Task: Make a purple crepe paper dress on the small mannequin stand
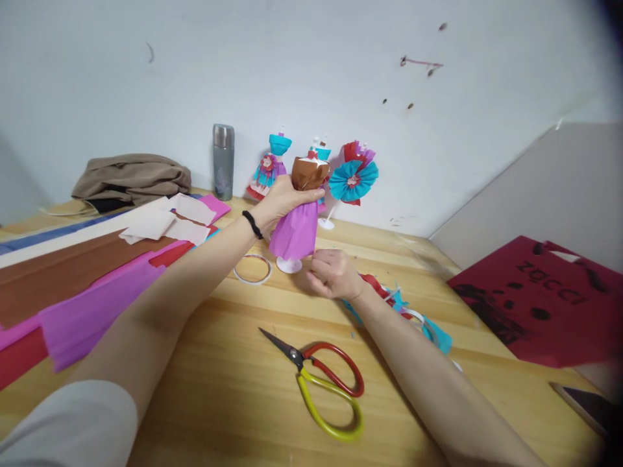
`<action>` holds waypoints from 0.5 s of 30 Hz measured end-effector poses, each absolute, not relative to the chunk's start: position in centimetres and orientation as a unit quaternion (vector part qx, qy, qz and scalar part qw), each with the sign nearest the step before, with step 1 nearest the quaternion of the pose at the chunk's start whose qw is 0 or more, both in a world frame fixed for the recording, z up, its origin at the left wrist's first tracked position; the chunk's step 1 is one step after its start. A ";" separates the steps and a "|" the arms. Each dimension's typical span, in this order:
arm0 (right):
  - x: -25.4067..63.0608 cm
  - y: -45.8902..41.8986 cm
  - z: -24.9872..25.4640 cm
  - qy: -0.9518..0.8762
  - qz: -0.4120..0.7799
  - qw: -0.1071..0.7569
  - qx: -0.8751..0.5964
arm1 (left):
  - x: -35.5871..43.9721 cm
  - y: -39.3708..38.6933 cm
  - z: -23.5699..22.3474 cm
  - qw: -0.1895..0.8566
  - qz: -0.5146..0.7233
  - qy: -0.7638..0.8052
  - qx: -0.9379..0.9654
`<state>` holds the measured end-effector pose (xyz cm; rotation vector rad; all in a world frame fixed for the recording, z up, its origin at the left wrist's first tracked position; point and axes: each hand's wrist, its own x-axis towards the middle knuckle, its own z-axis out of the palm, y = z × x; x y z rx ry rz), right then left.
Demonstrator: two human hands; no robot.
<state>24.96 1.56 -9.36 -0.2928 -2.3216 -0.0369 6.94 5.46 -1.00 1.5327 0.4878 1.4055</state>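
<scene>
A small mannequin doll point(298, 224) with a brown paper top and a purple crepe skirt stands on a white base on the wooden table point(233, 389). My left hand point(282, 198) is wrapped around its waist, holding it upright. My right hand point(333, 274) rests on the table just right of the base, fingers curled together in a pinch; what they hold is too small to make out. A white tape ring point(252, 268) lies left of the base. Scissors point(324, 379) with red and yellow handles lie closer to me.
Sheets of crepe paper point(82, 279) in purple, red, brown and white cover the left. Two finished paper dolls point(270, 167) and a teal fan point(354, 175) stand by the wall, with a steel flask point(223, 161), folded cloth point(131, 176), red bag point(540, 301), paper scraps point(413, 314).
</scene>
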 end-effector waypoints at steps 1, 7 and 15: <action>25.2 1.6 -9.4 -0.902 0.011 0.413 -0.125 | 7.1 5.5 -1.1 0.479 0.572 0.206 0.633; 25.1 1.7 -8.8 -0.723 0.137 0.642 -0.214 | 6.9 5.6 -1.1 0.461 0.546 0.231 0.660; 25.6 2.8 -5.6 -0.353 0.453 0.786 -0.231 | 6.2 4.6 -0.4 0.514 0.472 0.283 0.658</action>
